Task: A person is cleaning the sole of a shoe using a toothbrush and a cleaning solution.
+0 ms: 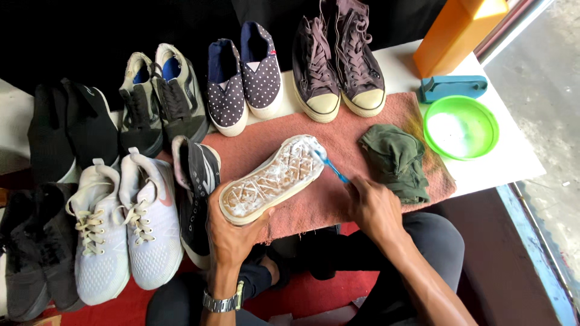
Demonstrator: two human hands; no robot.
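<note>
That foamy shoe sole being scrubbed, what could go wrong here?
Foam from the upturned sole may flick off the blue toothbrush onto the clean white sneakers close beside it. The left hand grips only the wet heel, so it might slip. The green bowl sits near the table edge.

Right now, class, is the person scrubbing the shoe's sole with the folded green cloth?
No: the right hand works a blue toothbrush on the soapy sole, while the green cloth lies apart on the pink towel.
</note>
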